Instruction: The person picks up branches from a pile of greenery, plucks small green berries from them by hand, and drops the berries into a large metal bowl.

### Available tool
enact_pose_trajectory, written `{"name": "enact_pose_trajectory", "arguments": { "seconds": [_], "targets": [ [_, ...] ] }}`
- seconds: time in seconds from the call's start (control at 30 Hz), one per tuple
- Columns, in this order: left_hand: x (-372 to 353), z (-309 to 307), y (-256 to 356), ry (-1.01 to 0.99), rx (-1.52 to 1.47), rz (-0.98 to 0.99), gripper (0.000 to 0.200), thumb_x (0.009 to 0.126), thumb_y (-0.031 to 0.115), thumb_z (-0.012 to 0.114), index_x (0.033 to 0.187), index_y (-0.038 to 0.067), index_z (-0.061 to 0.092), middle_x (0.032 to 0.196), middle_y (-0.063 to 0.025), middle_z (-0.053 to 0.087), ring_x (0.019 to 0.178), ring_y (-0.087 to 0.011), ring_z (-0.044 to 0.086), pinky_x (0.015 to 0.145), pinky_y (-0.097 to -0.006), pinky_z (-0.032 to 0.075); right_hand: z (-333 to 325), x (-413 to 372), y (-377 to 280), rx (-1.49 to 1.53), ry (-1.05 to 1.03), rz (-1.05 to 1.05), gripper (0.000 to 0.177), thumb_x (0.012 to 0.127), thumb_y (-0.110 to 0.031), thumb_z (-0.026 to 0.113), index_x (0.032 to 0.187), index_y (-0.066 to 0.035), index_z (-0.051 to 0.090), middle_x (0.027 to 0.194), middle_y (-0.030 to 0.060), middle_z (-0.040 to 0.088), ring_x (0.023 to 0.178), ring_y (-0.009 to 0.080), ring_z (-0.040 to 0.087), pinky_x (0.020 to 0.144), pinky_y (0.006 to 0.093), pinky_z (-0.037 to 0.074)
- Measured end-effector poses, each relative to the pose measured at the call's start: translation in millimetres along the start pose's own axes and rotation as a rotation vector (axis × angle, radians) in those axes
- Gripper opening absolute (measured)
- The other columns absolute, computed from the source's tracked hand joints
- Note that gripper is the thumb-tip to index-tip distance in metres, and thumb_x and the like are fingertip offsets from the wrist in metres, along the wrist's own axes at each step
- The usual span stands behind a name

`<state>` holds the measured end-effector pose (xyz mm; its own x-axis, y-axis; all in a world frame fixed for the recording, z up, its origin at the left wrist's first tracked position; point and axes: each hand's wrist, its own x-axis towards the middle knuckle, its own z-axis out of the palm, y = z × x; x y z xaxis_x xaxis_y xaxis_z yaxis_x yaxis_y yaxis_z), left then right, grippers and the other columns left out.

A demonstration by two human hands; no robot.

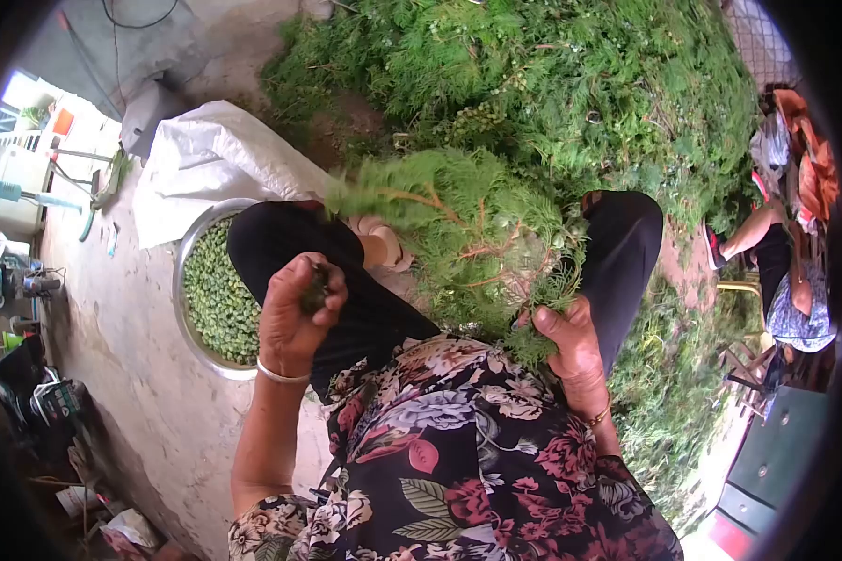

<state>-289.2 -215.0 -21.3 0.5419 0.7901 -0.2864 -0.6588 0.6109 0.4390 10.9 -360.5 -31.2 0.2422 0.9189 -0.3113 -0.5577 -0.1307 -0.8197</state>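
Largest: a heap [571, 84] of cut greenery, filling the far side and running down the right edge of the working spot. Next the floor [140, 323], bare and pale on the left.

Worker sat in a flowered shirt [440, 449] and dark trousers [622, 238], knees apart. At the far right, another person was partly in view: a bare lower leg [756, 227], a shoe at its end.

White sack [210, 154] lay crumpled just beyond the basin. The branch [472, 248], leafy with brown stems, spread between the knees in front of the shirt; its left end was blurred. The basin [183, 313], round and metal, stood on the floor beside the left knee, which hid part of it. Inside it lay a thick layer of small green cones [220, 294].

Left hand [304, 304] was raised over the left thigh, near the basin, fingers curled in and pressed around a dark green clump [316, 292]; could not tell how many pieces. Right hand [569, 338], low by the right thigh, pinched the near end of the branch between thumb and bent fingers.

Smallest: a pale bangle [283, 377] on the left wrist, a gold-coloured bracelet [600, 413] on the right.
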Motion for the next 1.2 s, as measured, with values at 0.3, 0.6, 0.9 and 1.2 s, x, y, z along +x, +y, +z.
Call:
{"name": "enact_pose_trajectory", "arguments": {
  "seconds": [0.3,0.6,0.9,1.2],
  "targets": [
    [15,52,-69,0.050,0.426,-0.086,0.012,0.083,0.008,0.065,0.092,0.004,0.061,0.076,-0.0053,0.062,0.058,-0.0116,0.056,0.045,-0.0198,0.040,14,0,-10,-0.299,-0.106,0.066,0.009,0.083,-0.006,0.067,0.083,0.001,0.061,0.088,0.0096,0.068,0.081,0.0127,0.060,0.077,0.0256,0.047],
    [13,66,-32,0.091,0.803,-0.053,0.018,0.083,0.015,0.060,0.088,-0.003,0.058,0.061,0.0026,0.045,0.048,-0.0040,0.036,0.042,-0.0189,0.026,-6,-6,27,-0.319,0.019,0.094,0.051,0.077,-0.020,0.077,0.070,-0.008,0.028,0.073,-0.0037,0.027,0.067,0.0091,0.028,0.065,0.0211,0.034],
    [-12,66,-4,0.126,0.976,-0.082,0.014,0.069,0.001,0.059,0.082,-0.004,0.062,0.061,0.0000,0.053,0.044,-0.0028,0.037,0.041,-0.0185,0.026,9,-3,16,-0.920,-0.218,-0.179,0.027,0.077,-0.019,0.076,0.069,-0.002,0.056,0.062,0.0054,0.037,0.064,0.0116,0.040,0.062,0.0286,0.038],
    [-33,-20,96,0.593,1.036,0.649,0.031,0.090,0.011,0.053,0.115,-0.007,0.054,0.101,-0.0183,0.062,0.083,-0.0211,0.059,0.072,-0.0318,0.048,-1,-6,0,-0.278,0.132,-0.093,0.025,0.081,-0.004,0.071,0.075,-0.007,0.047,0.071,-0.0045,0.056,0.067,0.0037,0.045,0.061,0.0194,0.039]
  ]
}}
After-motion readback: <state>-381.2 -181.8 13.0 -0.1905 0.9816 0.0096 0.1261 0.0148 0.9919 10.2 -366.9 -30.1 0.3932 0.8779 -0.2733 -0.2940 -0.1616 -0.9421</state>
